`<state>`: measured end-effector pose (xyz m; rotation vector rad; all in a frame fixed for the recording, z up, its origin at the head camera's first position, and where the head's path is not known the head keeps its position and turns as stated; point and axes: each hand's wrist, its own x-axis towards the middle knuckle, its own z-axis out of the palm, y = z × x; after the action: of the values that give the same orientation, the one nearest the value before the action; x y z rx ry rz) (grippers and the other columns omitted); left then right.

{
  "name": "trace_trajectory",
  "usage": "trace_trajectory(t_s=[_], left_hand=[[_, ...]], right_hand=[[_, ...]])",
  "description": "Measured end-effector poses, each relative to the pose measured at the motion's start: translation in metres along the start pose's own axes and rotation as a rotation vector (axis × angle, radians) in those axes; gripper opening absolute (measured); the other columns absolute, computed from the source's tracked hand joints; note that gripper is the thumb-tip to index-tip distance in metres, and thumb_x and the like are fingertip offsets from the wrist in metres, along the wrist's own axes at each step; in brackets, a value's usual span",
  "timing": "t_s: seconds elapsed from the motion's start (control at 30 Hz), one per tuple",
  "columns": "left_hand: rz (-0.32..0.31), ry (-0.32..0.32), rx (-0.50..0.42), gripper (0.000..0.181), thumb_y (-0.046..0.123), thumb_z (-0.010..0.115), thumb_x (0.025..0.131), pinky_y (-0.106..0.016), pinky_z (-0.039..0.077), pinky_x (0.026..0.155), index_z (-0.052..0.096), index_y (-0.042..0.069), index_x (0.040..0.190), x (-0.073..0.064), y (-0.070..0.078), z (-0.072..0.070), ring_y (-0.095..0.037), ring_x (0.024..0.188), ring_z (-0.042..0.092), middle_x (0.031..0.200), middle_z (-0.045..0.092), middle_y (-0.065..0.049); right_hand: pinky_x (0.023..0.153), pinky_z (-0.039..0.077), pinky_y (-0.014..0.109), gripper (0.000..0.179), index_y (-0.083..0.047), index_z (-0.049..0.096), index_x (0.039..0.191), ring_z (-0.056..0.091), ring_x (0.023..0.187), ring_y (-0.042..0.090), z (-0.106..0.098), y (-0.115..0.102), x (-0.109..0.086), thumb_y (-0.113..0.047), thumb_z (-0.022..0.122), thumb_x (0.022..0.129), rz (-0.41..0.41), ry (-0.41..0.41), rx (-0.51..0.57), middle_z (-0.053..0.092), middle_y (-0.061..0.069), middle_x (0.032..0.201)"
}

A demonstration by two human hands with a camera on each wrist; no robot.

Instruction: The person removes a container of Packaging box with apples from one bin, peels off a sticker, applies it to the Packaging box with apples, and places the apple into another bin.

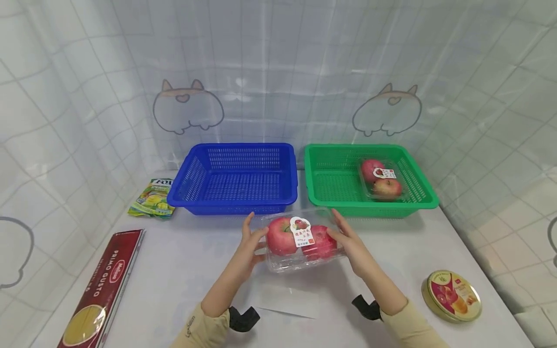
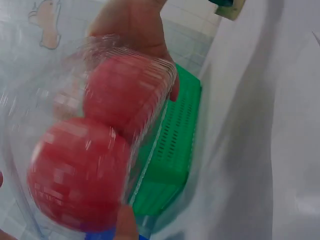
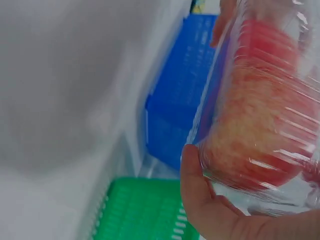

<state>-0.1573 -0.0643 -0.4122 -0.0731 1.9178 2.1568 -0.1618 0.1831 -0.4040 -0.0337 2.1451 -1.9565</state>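
Observation:
A clear plastic box of two red apples (image 1: 302,232) is held tilted in front of me, a white label on its top. My left hand (image 1: 245,253) grips its left end, and my right hand (image 1: 353,246) grips the right end. From the left wrist view, the apples (image 2: 80,175) show through the clear wall, with my right hand (image 2: 132,25) at the far end. The right wrist view shows the right thumb pressing the box's edge. A similar box of apples (image 1: 383,180) sits in the right part of the green basket (image 1: 370,211).
Left of the green basket stands a blue basket (image 1: 235,210) with nothing in it. A green snack packet (image 1: 154,198) and a red spaghetti pack (image 1: 104,285) lie at left. At right is a round candy tin (image 1: 452,296). A white sheet (image 1: 287,299) lies below the box.

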Motion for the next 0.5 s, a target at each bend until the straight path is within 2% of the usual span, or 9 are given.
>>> trace_trajectory(t_s=[0.1, 0.27, 0.37, 0.5], left_hand=[[-0.027, -0.077, -0.072, 0.078, 0.033, 0.048, 0.088, -0.058, 0.043, 0.088, -0.005, 0.023, 0.145, -0.002, 0.002, -0.001, -0.045, 0.112, 0.045, 0.144, 0.012, -0.03], [-0.068, -0.216, -0.157, 0.079, 0.032, 0.047, 0.088, -0.056, 0.047, 0.083, -0.008, 0.024, 0.145, -0.006, 0.001, 0.002, -0.036, 0.101, 0.056, 0.142, 0.015, -0.03], [-0.096, -0.299, -0.179, 0.081, 0.027, 0.047, 0.087, -0.055, 0.046, 0.085, -0.01, 0.026, 0.144, -0.01, 0.002, 0.006, -0.036, 0.102, 0.056, 0.141, 0.018, -0.029], [-0.129, -0.385, -0.183, 0.085, 0.022, 0.049, 0.083, -0.055, 0.046, 0.086, -0.009, 0.027, 0.145, -0.015, 0.003, 0.014, -0.036, 0.108, 0.052, 0.142, 0.013, -0.028]], right_hand=[[0.1, 0.03, 0.058, 0.065, -0.021, 0.012, 0.149, 0.018, 0.136, 0.038, -0.009, -0.005, 0.004, -0.022, 0.047, 0.094, -0.014, 0.032, 0.029, 0.014, 0.014, 0.152], [0.099, 0.032, 0.056, 0.071, -0.023, 0.008, 0.149, 0.027, 0.133, 0.034, -0.017, -0.015, 0.012, -0.021, 0.051, 0.092, -0.04, 0.105, 0.099, 0.017, 0.012, 0.151], [0.099, 0.032, 0.056, 0.075, -0.023, 0.007, 0.149, 0.029, 0.132, 0.032, -0.019, -0.02, 0.016, -0.018, 0.052, 0.091, -0.049, 0.138, 0.163, 0.017, 0.012, 0.15], [0.104, 0.023, 0.059, 0.076, -0.021, 0.005, 0.15, 0.025, 0.133, 0.033, -0.02, -0.026, 0.021, -0.014, 0.052, 0.09, -0.073, 0.154, 0.229, 0.016, 0.014, 0.15]])
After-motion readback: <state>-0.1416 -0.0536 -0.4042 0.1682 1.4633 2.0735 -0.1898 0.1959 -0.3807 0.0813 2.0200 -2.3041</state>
